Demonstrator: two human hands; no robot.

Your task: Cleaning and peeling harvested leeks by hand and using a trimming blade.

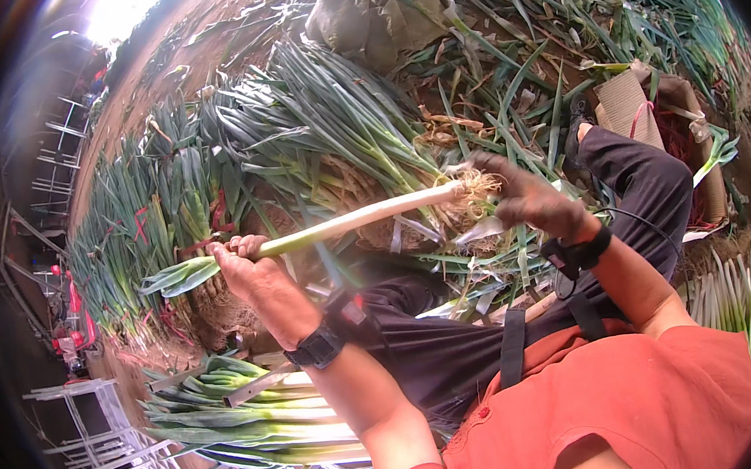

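A long green onion [365, 216] lies across the middle of the view, its white shank slanting up to the right. My left hand [250, 271] is closed around its green part, with the leaves sticking out to the left. Stringy roots [478, 187] fan out at the other end. Right beside them is my right hand [540, 199], smeared by motion, its fingers apart; whether they touch the roots is unclear. Beyond the onion lies a heap of untrimmed green onions [322, 115] with soil on their roots. Below my left forearm, cleaner green onions [257, 411] lie side by side.
Tied bundles of green onions [141, 226] stand at the left. Loose leaves cover the ground at the far right, near a cardboard piece [628, 109]. A bulky cloth sack [380, 18] sits at the back. Metal racks [115, 458] stand lower left; more onions [748, 311] stand at right.
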